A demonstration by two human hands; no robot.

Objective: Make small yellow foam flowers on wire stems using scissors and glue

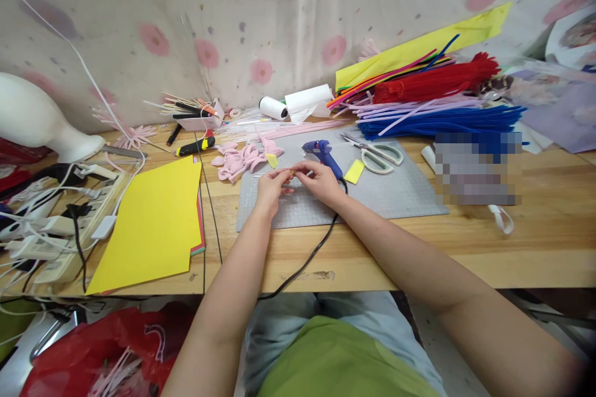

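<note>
My left hand (272,188) and my right hand (319,182) meet over the grey cutting mat (410,189). Both are closed in a pinch on a small yellow piece (292,172), mostly covered by the fingertips. Just behind my right hand lies a blue glue gun (329,160), its black cord running under my right forearm. To its right are a yellow paper rectangle (354,172) and scissors (378,157) with pale handles. Beyond my left hand are pink fuzzy petal shapes (239,161) and another yellow scrap (272,160).
Yellow sheets (153,223) and a crowded power strip (88,223) occupy the left side. Bundles of red pipe cleaners (433,79) and blue pipe cleaners (442,119) lie at the back right. A yellow-black utility knife (195,146) rests left of the petals. Below the table hangs a red bag (112,335).
</note>
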